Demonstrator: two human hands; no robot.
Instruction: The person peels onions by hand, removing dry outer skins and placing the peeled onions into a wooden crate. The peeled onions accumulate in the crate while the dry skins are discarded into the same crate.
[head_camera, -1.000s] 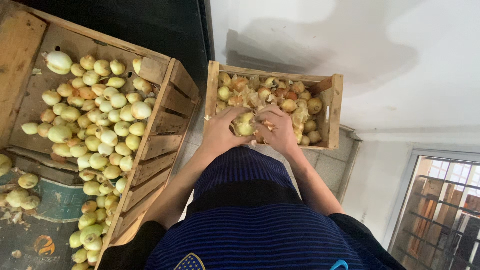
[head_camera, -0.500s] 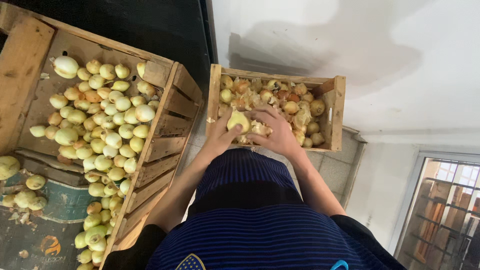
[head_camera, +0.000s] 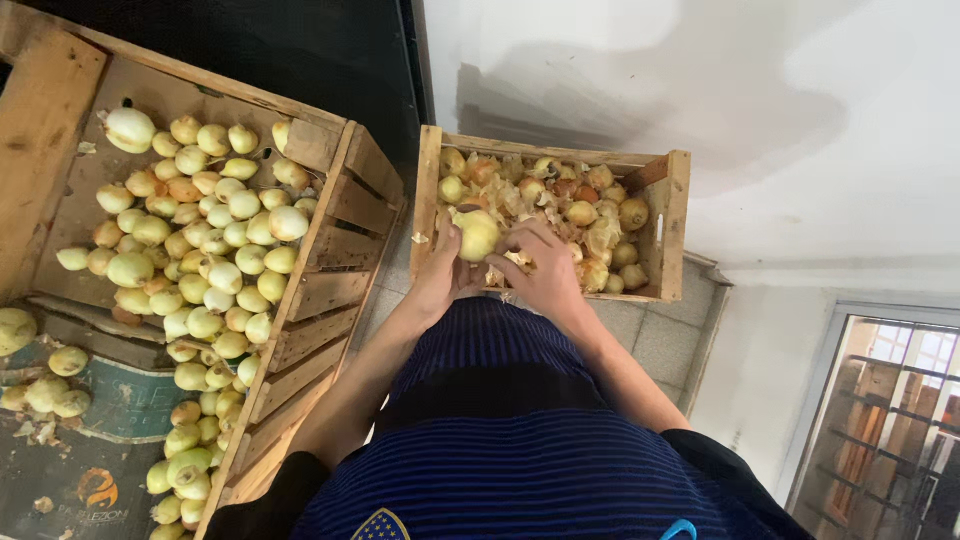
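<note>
The left hand (head_camera: 437, 275) cups a pale onion (head_camera: 477, 234) over the small crate (head_camera: 668, 225), fingers curled round it; the right hand (head_camera: 540, 270) pinches loose skin beside it (grip looks light). The onion could slip and roll off the crate's near edge.

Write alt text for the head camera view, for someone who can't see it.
A person's left hand holds a pale onion over a small wooden crate of onions and loose skins, the right hand touching it. A bigger crate of peeled onions sits alongside.
</note>
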